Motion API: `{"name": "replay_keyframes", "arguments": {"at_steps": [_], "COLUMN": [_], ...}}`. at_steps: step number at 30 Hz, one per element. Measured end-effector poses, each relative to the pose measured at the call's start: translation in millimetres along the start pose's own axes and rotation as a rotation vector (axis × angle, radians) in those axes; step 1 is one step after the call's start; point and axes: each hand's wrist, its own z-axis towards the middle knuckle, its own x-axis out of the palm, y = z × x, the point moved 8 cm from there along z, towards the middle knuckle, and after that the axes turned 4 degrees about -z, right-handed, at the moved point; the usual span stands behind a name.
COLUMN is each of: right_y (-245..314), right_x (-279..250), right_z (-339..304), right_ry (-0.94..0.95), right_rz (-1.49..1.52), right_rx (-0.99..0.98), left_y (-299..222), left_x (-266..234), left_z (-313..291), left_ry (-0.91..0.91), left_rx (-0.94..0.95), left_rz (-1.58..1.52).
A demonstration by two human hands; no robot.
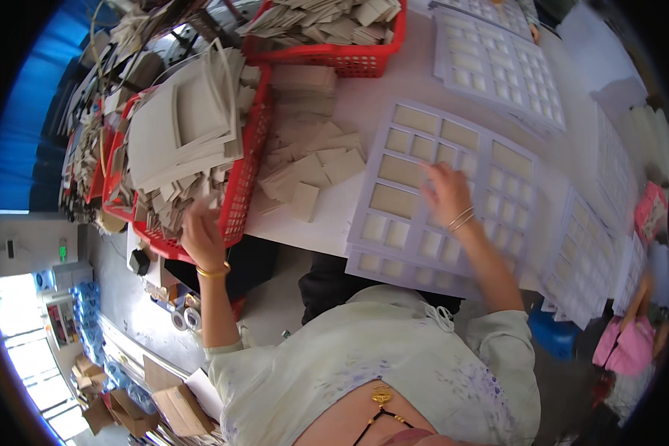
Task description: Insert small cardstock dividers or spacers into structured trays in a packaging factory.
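On the table lies a white board (485,175) with rows of rectangular windows, greyish card showing in many of them. My right hand (447,195) is over its middle, fingers partly spread and pointing toward a large window, with no piece seen in them. At the near side of a red plastic basket (254,160), my left hand (201,234) is raised by a heap of loose grey card pieces (172,201). Its fingers are blurred, so whether they hold a piece is unclear. Larger card sheets (182,123) lie on top of the heap.
Loose card rectangles (312,175) are scattered between basket and board, near a neat card stack (302,78). Another red basket (364,59) of card stands farther back. More windowed boards (498,67) lie at the far right. A person in pink (626,346) is at right.
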Motion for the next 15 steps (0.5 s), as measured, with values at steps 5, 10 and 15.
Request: {"name": "replay_keyframes", "arguments": {"at_steps": [5, 10, 15], "right_y": [98.9, 59.4, -106.8], "right_x": [-24.1, -32.9, -53.2], "right_z": [-12.8, -17.1, -22.6], "right_ry": [-0.102, -0.167, -0.357], "right_rz": [0.585, 0.621, 0.500], "right_rx": [-0.212, -0.081, 0.375], "left_y": [-137.8, -205.7, -199.8], "left_x": [91.5, 135.6, 145.1], "left_z": [-47.9, -55.6, -55.3], "left_ry": [0.459, 0.504, 0.510], "left_rx": [0.445, 0.450, 0.232], "left_rz": [-0.235, -0.536, -0.592]}}
